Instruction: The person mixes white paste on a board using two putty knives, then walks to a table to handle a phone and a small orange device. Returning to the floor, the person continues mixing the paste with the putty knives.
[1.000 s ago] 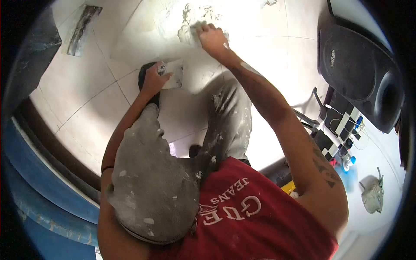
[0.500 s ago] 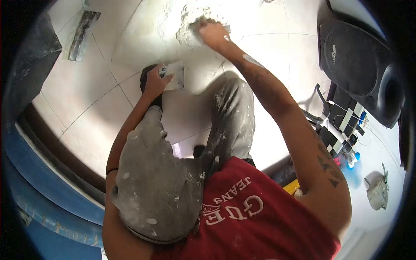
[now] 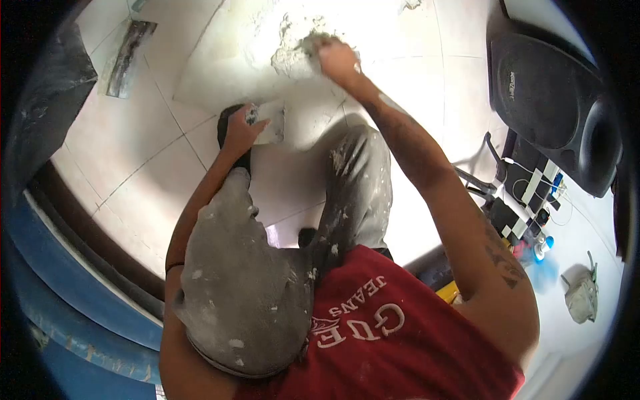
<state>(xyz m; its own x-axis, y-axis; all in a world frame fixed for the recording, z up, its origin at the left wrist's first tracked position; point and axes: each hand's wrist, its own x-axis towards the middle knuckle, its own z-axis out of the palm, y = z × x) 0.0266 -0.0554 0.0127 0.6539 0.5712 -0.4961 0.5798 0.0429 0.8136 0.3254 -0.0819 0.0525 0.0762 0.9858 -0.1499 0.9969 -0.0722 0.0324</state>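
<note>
I crouch over a pale tiled floor. My right hand reaches far forward and is closed on a small scraper, mostly hidden by the fingers, pressed into a lumpy heap of white plaster. The heap lies on a large light tile. Nearer to me, my left hand grips a wide putty knife whose flat blade is coated in white plaster. It is held just above the floor by my dark shoe. My plaster-spattered grey trousers fill the middle.
A big black loudspeaker stands at the right, with cables and small items below it. A dirty trowel lies on the floor at upper left. A blue wall with a dark skirting runs along the left. A pale bundle lies at far right.
My right hand has slid a little to the right across the plaster heap. My left hand and the putty knife have barely shifted.
</note>
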